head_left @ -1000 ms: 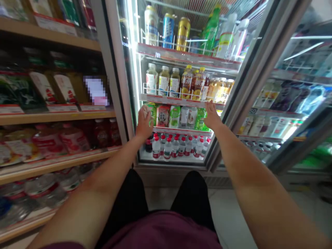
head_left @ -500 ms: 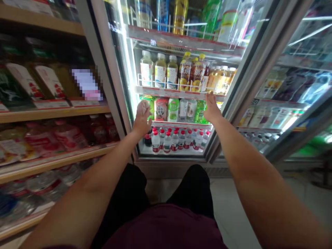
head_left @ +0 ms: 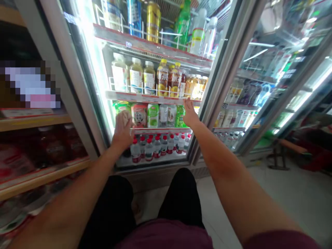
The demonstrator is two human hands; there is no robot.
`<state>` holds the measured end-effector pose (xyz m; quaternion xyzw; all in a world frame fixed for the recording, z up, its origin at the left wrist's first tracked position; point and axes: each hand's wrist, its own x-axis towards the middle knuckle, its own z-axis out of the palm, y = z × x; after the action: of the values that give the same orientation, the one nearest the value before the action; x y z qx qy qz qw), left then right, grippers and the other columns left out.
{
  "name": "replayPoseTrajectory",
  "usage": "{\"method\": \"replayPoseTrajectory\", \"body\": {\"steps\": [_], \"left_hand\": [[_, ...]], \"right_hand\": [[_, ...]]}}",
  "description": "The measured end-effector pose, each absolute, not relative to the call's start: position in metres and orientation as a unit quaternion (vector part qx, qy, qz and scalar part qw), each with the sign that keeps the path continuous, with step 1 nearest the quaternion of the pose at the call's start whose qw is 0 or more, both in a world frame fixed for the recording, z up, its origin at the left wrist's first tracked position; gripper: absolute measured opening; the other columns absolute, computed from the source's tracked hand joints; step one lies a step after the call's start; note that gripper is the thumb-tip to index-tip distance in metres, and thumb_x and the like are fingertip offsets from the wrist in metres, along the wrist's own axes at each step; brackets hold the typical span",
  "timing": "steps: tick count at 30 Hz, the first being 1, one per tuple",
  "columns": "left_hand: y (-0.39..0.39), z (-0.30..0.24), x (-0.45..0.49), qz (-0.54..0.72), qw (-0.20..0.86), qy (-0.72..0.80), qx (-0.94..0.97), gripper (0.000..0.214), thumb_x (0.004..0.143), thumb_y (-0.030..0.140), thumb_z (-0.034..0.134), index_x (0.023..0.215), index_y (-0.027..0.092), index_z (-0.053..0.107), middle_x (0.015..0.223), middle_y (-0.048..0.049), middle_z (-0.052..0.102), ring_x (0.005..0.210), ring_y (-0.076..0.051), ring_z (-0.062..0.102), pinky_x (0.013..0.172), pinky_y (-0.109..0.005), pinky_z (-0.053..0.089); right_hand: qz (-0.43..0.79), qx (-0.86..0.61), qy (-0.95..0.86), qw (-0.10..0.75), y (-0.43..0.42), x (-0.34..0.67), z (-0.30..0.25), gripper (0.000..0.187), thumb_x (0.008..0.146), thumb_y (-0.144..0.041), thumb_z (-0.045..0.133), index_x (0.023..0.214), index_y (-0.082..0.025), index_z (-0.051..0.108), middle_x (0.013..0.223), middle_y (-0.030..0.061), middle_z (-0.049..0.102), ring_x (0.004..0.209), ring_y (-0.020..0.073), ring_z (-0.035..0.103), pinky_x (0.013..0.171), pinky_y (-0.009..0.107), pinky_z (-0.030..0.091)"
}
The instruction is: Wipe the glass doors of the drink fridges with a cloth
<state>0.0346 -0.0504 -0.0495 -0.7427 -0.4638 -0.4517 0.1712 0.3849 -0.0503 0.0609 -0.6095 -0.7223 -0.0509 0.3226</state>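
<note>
My left hand [head_left: 121, 135] holds a crumpled pale cloth [head_left: 126, 117] at the lower left of a lit drinks fridge's glass door [head_left: 155, 136]. Behind that hand, a green pack is partly hidden. Fingers extended, my right hand [head_left: 190, 116] is at the door's right side with nothing in it. Whether its fingertips press on the glass is hard to tell. Through the pane I see a red carton [head_left: 139, 116], a green carton [head_left: 153, 116] and several red-capped water bottles [head_left: 149, 150].
Wooden shelves [head_left: 44, 121] of bottles stand close on my left, with a blurred-out bright patch above one. A metal door frame [head_left: 228, 62] divides this fridge from another on the right. A stool [head_left: 278, 166] stands on the tiled floor at far right.
My view has turned to the right, so the fridge and both hands appear further left and the stool shows more. The cloth stays in my left hand; my right hand remains open.
</note>
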Motion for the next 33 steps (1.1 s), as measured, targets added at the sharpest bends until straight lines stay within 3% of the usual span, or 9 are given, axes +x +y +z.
{"method": "replayPoseTrajectory", "body": {"steps": [8,13,17,23,29,33], "left_hand": [[-0.049,-0.043,0.042,-0.444,0.175,-0.453,-0.753,0.063,0.088,0.035,0.051,0.15,0.02,0.044,0.169,-0.0065,0.008,0.156,-0.037,0.003,0.127,-0.063,0.014],[-0.051,-0.049,0.048,-0.438,0.173,-0.444,-0.762,0.063,0.088,0.034,0.051,0.149,0.018,0.045,0.169,-0.0076,0.003,0.155,-0.039,0.001,0.126,-0.064,0.012],[-0.053,-0.047,0.044,-0.421,0.192,-0.436,-0.772,0.057,0.091,0.032,0.048,0.146,0.016,0.049,0.17,-0.0064,0.001,0.156,-0.037,0.001,0.127,-0.06,0.013],[-0.053,-0.043,0.038,-0.412,0.188,-0.454,-0.767,0.056,0.092,0.031,0.048,0.147,0.016,0.047,0.17,-0.0053,0.003,0.157,-0.033,0.001,0.129,-0.055,0.016],[-0.059,-0.063,0.055,-0.408,0.15,-0.499,-0.75,0.063,0.091,0.031,0.049,0.15,0.013,0.042,0.169,-0.0108,0.001,0.155,-0.038,-0.006,0.128,-0.061,0.01],[-0.058,-0.071,0.06,-0.379,0.126,-0.454,-0.796,0.062,0.091,0.032,0.049,0.15,0.016,0.043,0.17,-0.0063,0.006,0.156,-0.036,0.0,0.129,-0.057,0.01]], "right_hand": [[-0.053,-0.605,-0.722,0.333,-0.049,0.386,0.059,0.1,0.074,0.008,0.042,0.161,-0.026,0.005,0.168,-0.0023,-0.005,0.157,0.026,-0.003,0.123,0.047,0.04],[-0.055,-0.595,-0.722,0.348,-0.047,0.386,0.057,0.101,0.075,0.007,0.044,0.161,-0.027,0.004,0.169,-0.0028,-0.003,0.157,0.0264,-0.002,0.124,0.049,0.037],[-0.06,-0.6,-0.721,0.341,-0.047,0.387,0.057,0.098,0.077,0.005,0.045,0.161,-0.023,0.005,0.169,-0.0013,-0.004,0.157,0.0265,-0.002,0.126,0.047,0.035],[-0.054,-0.594,-0.729,0.337,-0.043,0.39,0.056,0.098,0.08,-0.002,0.049,0.162,-0.025,0.0,0.169,-0.0029,-0.007,0.156,0.0277,-0.005,0.125,0.047,0.036],[-0.051,-0.599,-0.723,0.339,-0.044,0.387,0.055,0.098,0.077,-0.001,0.049,0.162,-0.023,0.005,0.169,-0.0002,-0.005,0.157,0.0273,-0.004,0.124,0.047,0.036],[-0.061,-0.599,-0.725,0.334,-0.049,0.388,0.059,0.096,0.075,0.001,0.049,0.162,-0.017,0.01,0.169,0.0047,-0.003,0.157,0.0284,-0.001,0.127,0.048,0.028]]}}
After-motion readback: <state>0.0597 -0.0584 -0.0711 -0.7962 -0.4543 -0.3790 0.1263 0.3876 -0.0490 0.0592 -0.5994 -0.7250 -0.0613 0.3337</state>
